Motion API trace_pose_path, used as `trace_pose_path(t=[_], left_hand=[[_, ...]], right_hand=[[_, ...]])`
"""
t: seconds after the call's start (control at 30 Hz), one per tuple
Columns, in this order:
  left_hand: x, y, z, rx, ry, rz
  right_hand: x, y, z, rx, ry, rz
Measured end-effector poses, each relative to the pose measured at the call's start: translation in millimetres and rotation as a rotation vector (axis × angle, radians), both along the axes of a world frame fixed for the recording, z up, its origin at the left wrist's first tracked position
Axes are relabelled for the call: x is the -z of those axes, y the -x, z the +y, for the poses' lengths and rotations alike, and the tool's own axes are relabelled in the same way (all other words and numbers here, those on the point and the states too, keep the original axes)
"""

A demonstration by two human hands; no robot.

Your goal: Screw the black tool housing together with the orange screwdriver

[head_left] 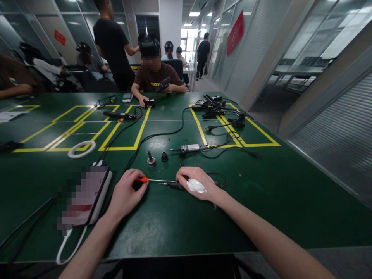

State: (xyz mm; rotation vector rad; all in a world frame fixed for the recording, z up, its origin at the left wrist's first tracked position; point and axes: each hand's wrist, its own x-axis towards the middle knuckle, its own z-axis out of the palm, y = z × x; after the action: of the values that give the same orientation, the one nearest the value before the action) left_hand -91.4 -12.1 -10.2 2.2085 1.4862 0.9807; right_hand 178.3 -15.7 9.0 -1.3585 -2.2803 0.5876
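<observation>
My left hand (pixel 129 190) is closed around the orange handle of a screwdriver (pixel 158 180), whose thin metal shaft points right. My right hand (pixel 199 184), with a white patch on its back, curls over a black pen-like tool (pixel 174 185) that resembles a soldering iron. The screwdriver's tip reaches the right fingertips, which partly hide it. Beyond my hands stand a metal-based part with a stem (pixel 150 160) and a black cone-shaped cap (pixel 164 156). A silver cylindrical piece with a thin tip (pixel 190 148) lies behind them. Tiny screw-like bits are scattered nearby.
A phone-like device (pixel 90 193) with a white cable lies at left, near a white tape ring (pixel 81 149). Black cords cross the green table (pixel 232 217). A pile of black cabled tools (pixel 213 106) sits at far right. Opposite, a seated person (pixel 158 77) holds a black tool.
</observation>
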Motion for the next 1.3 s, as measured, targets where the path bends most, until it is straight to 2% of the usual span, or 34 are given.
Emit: trace_pose_path(t=[0.4, 0.83, 1.0, 1.13, 1.3], left_hand=[[1.8, 3.5, 0.5, -0.056, 0.022, 0.046], [-1.6, 0.2, -0.5, -0.022, -0.004, -0.041], [-1.3, 0.6, -0.8, -0.031, 0.006, -0.007], [0.1, 1.6, -0.3, -0.022, 0.005, 0.036], [4.2, 4.0, 1.0, -0.054, 0.018, -0.013]], right_hand=[[2.0, -0.2, 0.3, -0.009, -0.002, 0.022], [1.9, -0.2, -0.1, 0.001, -0.014, 0.008], [2.8, -0.1, 0.2, 0.001, -0.018, 0.015], [2.2, -0.3, -0.2, 0.004, -0.004, 0.019], [1.9, -0.5, -0.6, -0.005, -0.006, 0.023]])
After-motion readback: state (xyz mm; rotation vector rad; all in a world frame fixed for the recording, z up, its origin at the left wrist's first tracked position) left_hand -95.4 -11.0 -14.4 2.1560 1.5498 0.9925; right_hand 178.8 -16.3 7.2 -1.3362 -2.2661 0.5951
